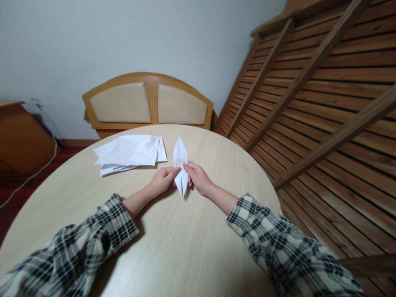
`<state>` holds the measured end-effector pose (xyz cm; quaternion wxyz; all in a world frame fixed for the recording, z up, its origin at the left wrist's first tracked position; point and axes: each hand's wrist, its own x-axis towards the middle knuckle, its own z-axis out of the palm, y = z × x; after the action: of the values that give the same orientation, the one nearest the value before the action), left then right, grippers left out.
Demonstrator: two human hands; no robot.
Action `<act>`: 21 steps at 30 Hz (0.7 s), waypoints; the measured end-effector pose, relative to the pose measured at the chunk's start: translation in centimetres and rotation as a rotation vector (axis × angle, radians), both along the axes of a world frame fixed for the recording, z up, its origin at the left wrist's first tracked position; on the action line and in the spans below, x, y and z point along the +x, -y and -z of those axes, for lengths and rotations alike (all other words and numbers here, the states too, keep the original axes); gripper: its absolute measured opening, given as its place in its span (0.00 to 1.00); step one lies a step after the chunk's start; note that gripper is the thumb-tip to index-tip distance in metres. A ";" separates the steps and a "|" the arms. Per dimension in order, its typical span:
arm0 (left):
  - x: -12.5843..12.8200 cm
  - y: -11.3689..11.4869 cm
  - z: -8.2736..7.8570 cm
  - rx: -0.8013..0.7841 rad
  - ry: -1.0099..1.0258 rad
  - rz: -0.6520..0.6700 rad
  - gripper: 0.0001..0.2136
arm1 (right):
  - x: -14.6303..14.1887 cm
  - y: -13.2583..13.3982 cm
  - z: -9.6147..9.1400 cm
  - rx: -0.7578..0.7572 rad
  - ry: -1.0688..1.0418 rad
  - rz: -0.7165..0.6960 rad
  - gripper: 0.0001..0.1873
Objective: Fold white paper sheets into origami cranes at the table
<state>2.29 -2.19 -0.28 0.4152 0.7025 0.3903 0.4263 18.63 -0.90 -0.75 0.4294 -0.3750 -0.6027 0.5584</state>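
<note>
A folded white paper shape (180,159), long and pointed at both ends, lies on the round pale wooden table (173,247). My left hand (163,178) pinches its left edge near the middle, fingers closed on the paper. My right hand (198,177) grips the right edge opposite, fingers also pressed on the paper. Both fingertips meet at the paper's centre fold. My sleeves are plaid.
A loose stack of white paper sheets (130,152) lies on the table left of the folded piece. Behind the table leans a padded wooden headboard (148,103). A slatted wooden frame (324,103) stands at the right, a wooden cabinet (18,136) at the far left.
</note>
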 end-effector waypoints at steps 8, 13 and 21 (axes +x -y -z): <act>0.3 0.3 -0.6 -0.047 0.059 0.081 0.24 | -0.1 -0.1 0.0 -0.006 0.011 -0.017 0.25; 0.3 0.0 -0.6 -0.023 0.094 -0.060 0.22 | -0.1 -0.1 0.1 -0.010 0.011 -0.040 0.22; 0.1 -0.2 -0.4 -0.017 0.035 -0.133 0.19 | 0.1 -0.1 0.3 0.025 -0.083 0.056 0.18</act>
<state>2.38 -2.00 0.16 0.3989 0.6638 0.4324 0.4618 18.74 -0.76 -1.01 0.4740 -0.3626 -0.5806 0.5538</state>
